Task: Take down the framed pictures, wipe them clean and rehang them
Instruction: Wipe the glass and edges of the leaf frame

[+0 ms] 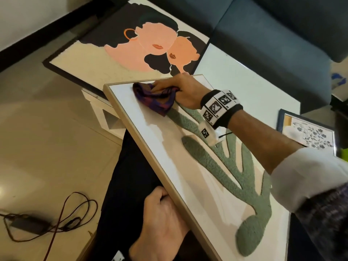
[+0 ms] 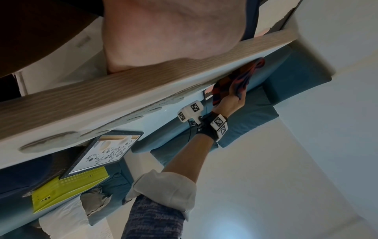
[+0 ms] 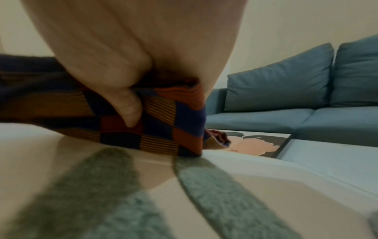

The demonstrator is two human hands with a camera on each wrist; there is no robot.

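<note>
A large picture in a pale wooden frame (image 1: 143, 147), showing a green plant shape (image 1: 222, 166), lies tilted across my lap and the table edge. My left hand (image 1: 162, 210) grips its near left edge from below, thumb on the frame (image 2: 143, 90). At the picture's far corner my right hand (image 1: 177, 89) holds a checked purple-and-red cloth (image 1: 156, 98) pressed onto the surface; the cloth (image 3: 155, 122) is bunched under the fingers (image 3: 128, 110). Two other framed pictures lie nearby: one of two faces (image 1: 143, 46) and a small floral one (image 1: 310, 134).
A white low table (image 1: 244, 80) carries the faces picture and the floral picture. A blue sofa (image 1: 273, 34) stands behind it. On the tiled floor at the left lie a dark adapter and cables (image 1: 37, 223). A yellow-green basket (image 2: 67, 187) sits under the floral picture.
</note>
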